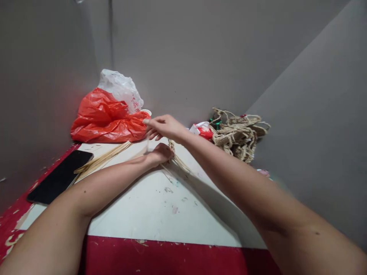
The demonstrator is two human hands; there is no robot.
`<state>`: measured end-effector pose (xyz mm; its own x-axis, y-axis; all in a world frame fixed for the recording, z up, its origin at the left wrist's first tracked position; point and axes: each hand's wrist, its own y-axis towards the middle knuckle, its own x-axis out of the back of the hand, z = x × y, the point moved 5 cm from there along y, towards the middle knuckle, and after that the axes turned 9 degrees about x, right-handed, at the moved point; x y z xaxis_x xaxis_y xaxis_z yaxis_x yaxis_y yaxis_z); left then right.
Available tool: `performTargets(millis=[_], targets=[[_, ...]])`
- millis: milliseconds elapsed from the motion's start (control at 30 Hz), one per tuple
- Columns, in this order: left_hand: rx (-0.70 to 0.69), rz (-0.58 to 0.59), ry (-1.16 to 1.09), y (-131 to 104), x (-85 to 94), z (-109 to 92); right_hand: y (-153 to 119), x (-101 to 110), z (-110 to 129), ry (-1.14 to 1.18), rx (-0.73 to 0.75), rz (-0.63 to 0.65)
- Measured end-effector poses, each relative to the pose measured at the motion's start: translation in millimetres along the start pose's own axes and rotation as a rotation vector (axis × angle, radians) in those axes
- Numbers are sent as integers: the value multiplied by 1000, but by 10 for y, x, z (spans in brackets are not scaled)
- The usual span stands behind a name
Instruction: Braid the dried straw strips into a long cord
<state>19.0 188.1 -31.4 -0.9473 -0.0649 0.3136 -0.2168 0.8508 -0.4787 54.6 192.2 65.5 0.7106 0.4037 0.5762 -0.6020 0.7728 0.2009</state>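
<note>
Two bare hands work close together above the white board (137, 210), the right hand (168, 126) a little higher and farther from the body than the left hand (162, 153). The left hand is curled closed near the board, its fingers clasping a braided straw piece (171, 145); the braid stands up just beyond the knuckles, while loose strands (182, 165) trail from it toward the right over the board. The right hand points leftward, its thumb and forefinger close together and the other fingers loosely bent; a faint, blurred line shows below its fingertips, and I cannot tell whether they pinch a strand. Those fingertips lie before the red plastic bag (110, 122). To the left, a bundle of straw strips (106, 156) overlaps the black phone (59, 177); to the right sits a heap of braided straw (237, 135).
</note>
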Motion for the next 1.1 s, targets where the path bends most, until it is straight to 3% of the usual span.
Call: performTargets(millis=[100,200,333,467,767,967,1100], targets=[[-112,267,36,-106,-199,59,-355,469,-61,166,-24,-214],[-186,385,14,-116,-235,26,-716,645,-285,229,-129,-267],[-212,476,-30,-73,-237,-38,-1018,574,-661,220,-291,-243],[-201,519,-50,-52,-254,-42,-1079,494,-855,148,-301,-191],[-191,529,-80,-41,-271,-53,-1056,494,-947,6,-220,-105],[-184,530,-71,-71,-267,-58,-1019,487,-926,-81,-185,-230],[-174,530,-71,-68,-261,-58,-1013,439,-935,-141,-272,-257]])
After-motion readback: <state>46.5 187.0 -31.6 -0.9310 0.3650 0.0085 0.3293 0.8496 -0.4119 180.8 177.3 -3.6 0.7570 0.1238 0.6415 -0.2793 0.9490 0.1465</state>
